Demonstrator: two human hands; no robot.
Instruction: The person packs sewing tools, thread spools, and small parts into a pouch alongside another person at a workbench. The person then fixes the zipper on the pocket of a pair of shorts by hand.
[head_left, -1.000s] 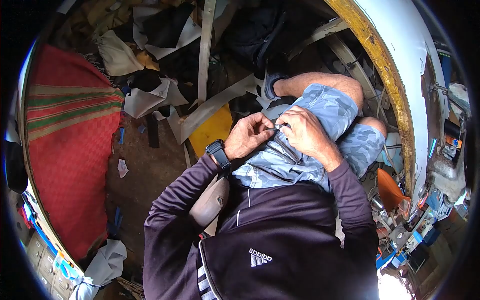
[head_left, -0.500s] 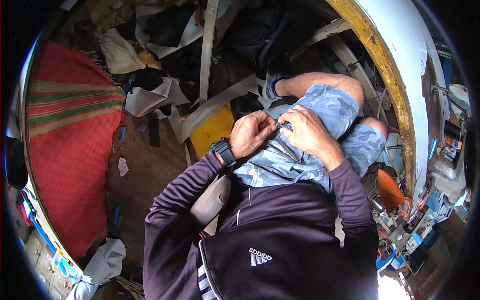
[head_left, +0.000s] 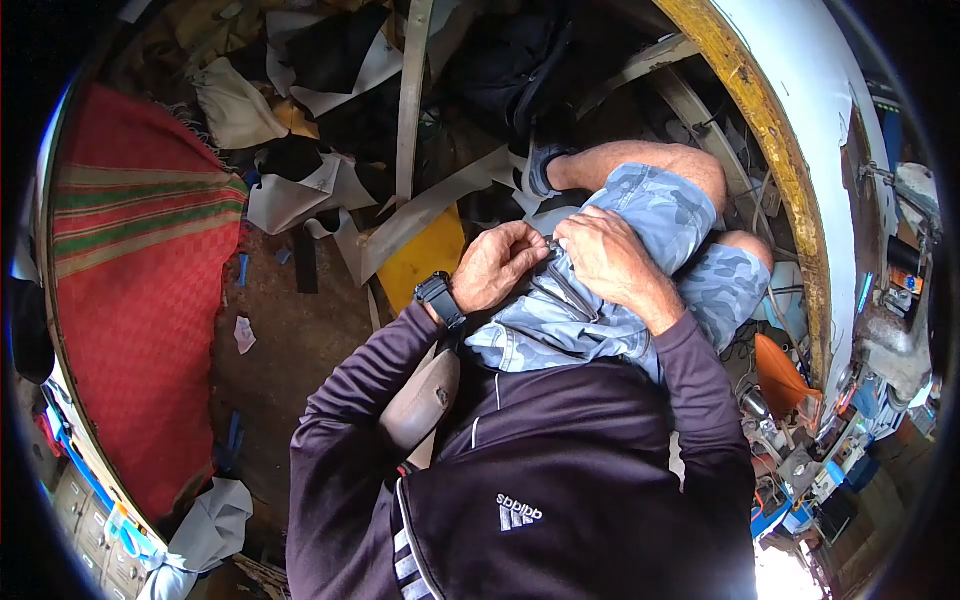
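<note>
My left hand point(head_left: 497, 266), with a black watch point(head_left: 440, 300) on its wrist, is pinched closed above the lap. Its fingertips almost meet those of my right hand point(head_left: 612, 262), whose fingers are also closed. Between the two sets of fingertips is a small dark piece point(head_left: 553, 246), mostly covered, and its kind cannot be made out. Below the hands are blue-grey camouflage shorts point(head_left: 540, 335), with a dark zip-like line point(head_left: 570, 298) running across the cloth. A brown rounded object point(head_left: 422, 400) rests beside the left forearm.
A red striped cloth point(head_left: 140, 330) covers the surface at left. Grey and white sheet scraps point(head_left: 300, 195), a yellow piece point(head_left: 420, 260) and a wooden strip point(head_left: 411, 110) lie ahead. A yellow-edged white panel point(head_left: 790, 160) curves along the right, near cluttered tools and an orange piece point(head_left: 783, 380).
My right hand has turned slightly and its fingers now cover more of the small dark piece. My left hand stays pinched in nearly the same place. The view has shifted slightly.
</note>
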